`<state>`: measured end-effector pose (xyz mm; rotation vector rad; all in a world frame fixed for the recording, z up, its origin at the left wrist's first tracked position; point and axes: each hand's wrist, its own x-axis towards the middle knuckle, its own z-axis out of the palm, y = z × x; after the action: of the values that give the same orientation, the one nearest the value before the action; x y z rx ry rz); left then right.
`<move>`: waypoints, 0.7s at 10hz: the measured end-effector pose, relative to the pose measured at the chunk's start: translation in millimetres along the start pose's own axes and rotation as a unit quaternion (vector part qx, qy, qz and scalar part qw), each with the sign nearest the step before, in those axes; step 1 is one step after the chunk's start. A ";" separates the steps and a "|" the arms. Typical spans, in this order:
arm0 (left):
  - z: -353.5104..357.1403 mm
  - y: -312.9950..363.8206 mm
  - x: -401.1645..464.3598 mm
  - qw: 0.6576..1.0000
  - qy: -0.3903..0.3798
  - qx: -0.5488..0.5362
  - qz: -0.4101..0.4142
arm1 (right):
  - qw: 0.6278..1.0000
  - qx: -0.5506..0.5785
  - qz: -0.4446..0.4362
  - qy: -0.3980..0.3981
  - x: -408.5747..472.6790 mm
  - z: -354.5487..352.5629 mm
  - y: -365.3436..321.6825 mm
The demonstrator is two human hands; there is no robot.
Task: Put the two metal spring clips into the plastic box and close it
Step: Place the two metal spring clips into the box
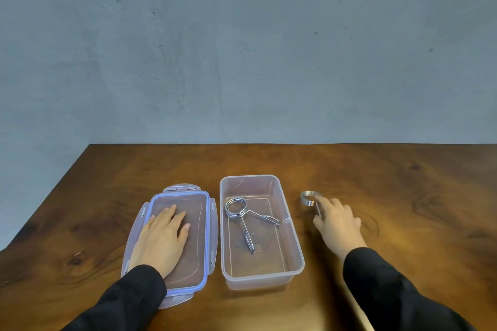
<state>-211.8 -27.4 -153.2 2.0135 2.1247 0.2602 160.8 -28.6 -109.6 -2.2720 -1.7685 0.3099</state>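
- The table point(376, 174) is kept bare apart from the task's things, set close to the person
- The box point(295, 260) is left open beside its lid point(205, 236), ready to be filled; one clip point(243, 213) is already laid inside
- The lid is steadied flat by the left hand point(161, 239), fingers spread and gripping nothing
- The second clip point(308, 198) is found on the table right of the box, touched at its coil by the right hand point(336, 220); whether the fingers are closed on it cannot be told
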 end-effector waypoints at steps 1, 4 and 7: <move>-0.4 0.7 -0.2 1.000 0.001 -0.002 0.000 | 0.993 0.060 -0.057 0.088 7.5 -33.1 -27.3; -0.5 0.0 -0.2 1.000 0.010 -0.007 0.001 | 0.975 0.050 -0.214 -0.023 -21.0 -34.5 -147.0; 0.8 -4.0 1.3 1.000 0.014 -0.018 0.010 | 0.982 -0.017 -0.178 -0.055 -24.5 30.8 -142.3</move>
<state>-215.5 -26.4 -155.0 2.0222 2.1024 0.3297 14.5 -17.0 -92.9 -1.9394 -2.2039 0.3403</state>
